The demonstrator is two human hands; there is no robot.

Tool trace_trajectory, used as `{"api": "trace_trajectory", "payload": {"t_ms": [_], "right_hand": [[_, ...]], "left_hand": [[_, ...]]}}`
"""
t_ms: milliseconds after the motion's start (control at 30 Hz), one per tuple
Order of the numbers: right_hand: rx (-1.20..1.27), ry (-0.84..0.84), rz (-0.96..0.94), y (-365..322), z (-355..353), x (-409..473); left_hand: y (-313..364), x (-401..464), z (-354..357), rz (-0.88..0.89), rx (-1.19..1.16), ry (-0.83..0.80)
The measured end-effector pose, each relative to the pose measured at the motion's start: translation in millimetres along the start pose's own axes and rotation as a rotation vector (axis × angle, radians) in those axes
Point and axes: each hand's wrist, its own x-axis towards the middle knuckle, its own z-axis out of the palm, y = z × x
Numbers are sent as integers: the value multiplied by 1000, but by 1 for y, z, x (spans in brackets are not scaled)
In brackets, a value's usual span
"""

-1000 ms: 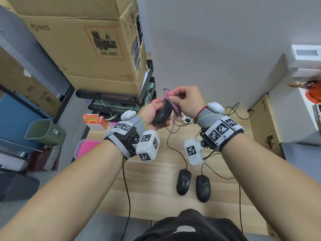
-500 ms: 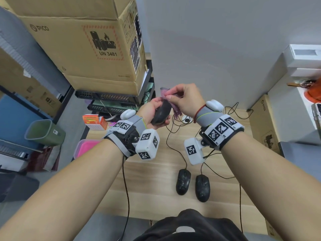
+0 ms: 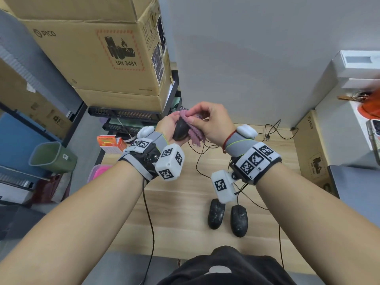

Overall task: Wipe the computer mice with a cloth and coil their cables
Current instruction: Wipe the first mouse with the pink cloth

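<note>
My left hand (image 3: 167, 128) grips a black mouse (image 3: 180, 131), raised above the far part of the wooden table (image 3: 181, 204). My right hand (image 3: 209, 122) pinches a purple cloth (image 3: 194, 134) and presses it against the mouse's top. The held mouse's cable (image 3: 198, 161) hangs down to the table. Two more black mice, one on the left (image 3: 216, 213) and one on the right (image 3: 239, 220), lie side by side near the front edge, their cables trailing away loosely.
Stacked cardboard boxes (image 3: 96, 48) sit on a rack at the back left. A green bin (image 3: 51, 157) stands on the floor, a pink tub (image 3: 98, 171) and an orange carton (image 3: 110, 142) by the table's left edge. A brown box (image 3: 310, 147) and white boxes (image 3: 357, 66) are on the right.
My right hand has slid the cloth over the top of the held mouse, and more of the cloth now hangs down beside it. The two mice on the table have not moved.
</note>
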Motion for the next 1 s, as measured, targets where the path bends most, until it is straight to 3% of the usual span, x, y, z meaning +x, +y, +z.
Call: {"api": "trace_trajectory", "payload": {"t_ms": [233,500,733,833,1000], "right_hand": [[-38,-235,-36,-1,5,-7],[29,-36,107,12,-11,5],[0,-281,82,3,-4,-4],[68,-201,140,12,-13,4],[-202,-13,253,43,-19,10]], "left_hand": [[5,5,-1,-22,28,54],[-7,-3,3,-25,97,-30],[-2,1,-8,-28,135,22],[-7,-6,-5,-12,304,-43],[-22,-6,-2,56,529,-45]]}}
